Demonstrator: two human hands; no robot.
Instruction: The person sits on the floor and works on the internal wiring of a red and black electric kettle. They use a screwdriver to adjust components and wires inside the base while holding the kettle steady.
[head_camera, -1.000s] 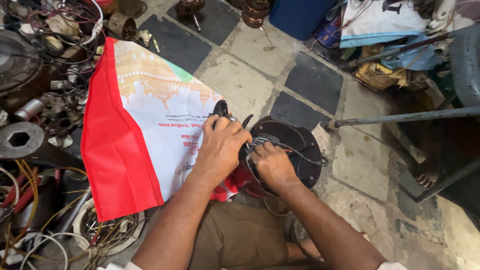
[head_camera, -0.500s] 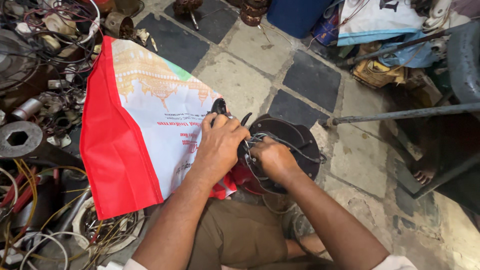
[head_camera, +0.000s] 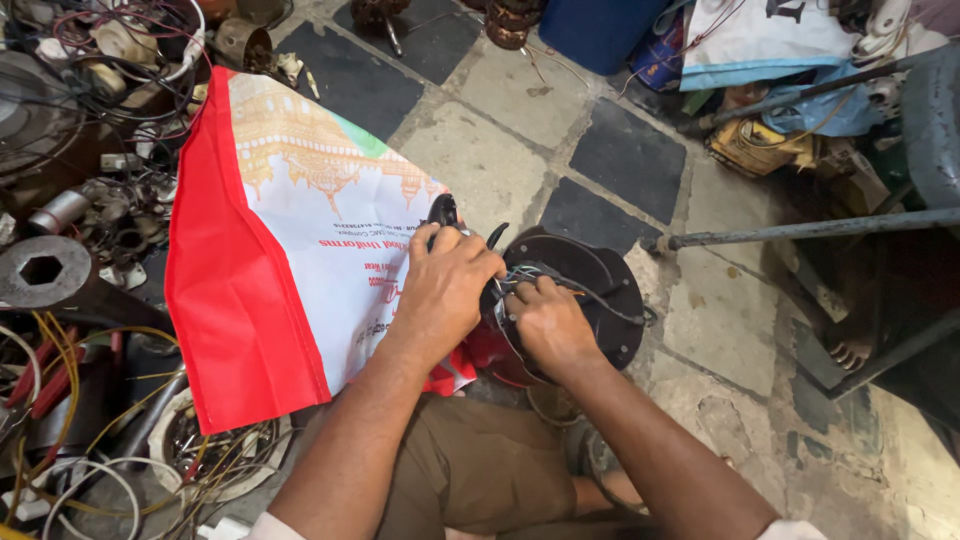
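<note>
Seen from the head camera, low over a tiled floor. Dark round motor housing at centre, lying flat, taken here as the landmark. Left hand at the housing's left edge, fingers curled shut around the black handles of a plier-like tool, tool head poking out beyond the knuckles, away from the body. Right hand resting on the housing's near-left face, fingertips pinched together on a bundle of thin wires; grip on individual strands hard to make out, probably two or three at once. One dark wire trailing across the housing toward its right rim. Left of the housing, a red and white cloth bag spread flat, partly under the left wrist. Further left, a heap of scrap parts and loose cables. Right of the housing, a grey metal pipe lying crosswise. Beyond the housing, a blue container.
</note>
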